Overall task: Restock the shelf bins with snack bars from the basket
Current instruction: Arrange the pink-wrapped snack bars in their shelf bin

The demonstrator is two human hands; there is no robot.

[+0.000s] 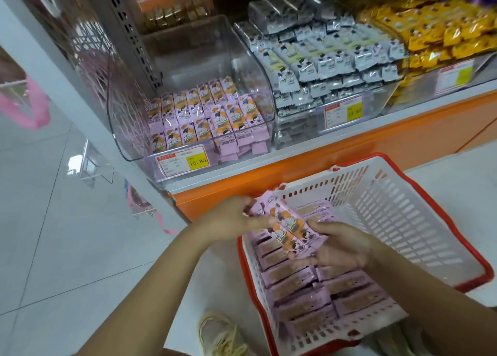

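From my remote seat I see both hands over the near left part of the basket (403,221), a white slatted one with a red rim that stands just in front of the orange shelf (349,145). Between them the hands hold a small bundle of snack bars (287,229) in pink wrappers, tilted so that one end points far and left. The left hand (231,218) has a closed grip on that far end, fingertips pinching the wrappers. The right hand (341,248) takes the near end from below, its grip curled round the bundle. Under the hands, loose bars (309,288) in the same pink wrap lie in rows along the left side of the basket. On the shelf, far and left of the hands, stands a clear bin (188,49) partly filled with shelved bars (204,108) of the same kind. They are packed in rows toward its front, above a red and yellow price tag (183,162) on its front face. Just to its right a second bin (390,97) holds a heap of grey-white packets (322,59), and farther right lies a heap of yellow packets (443,32). Pale floor tiles (53,221) spread to the left, and a light laced shoe (220,334) shows at the near edge, left of the basket.
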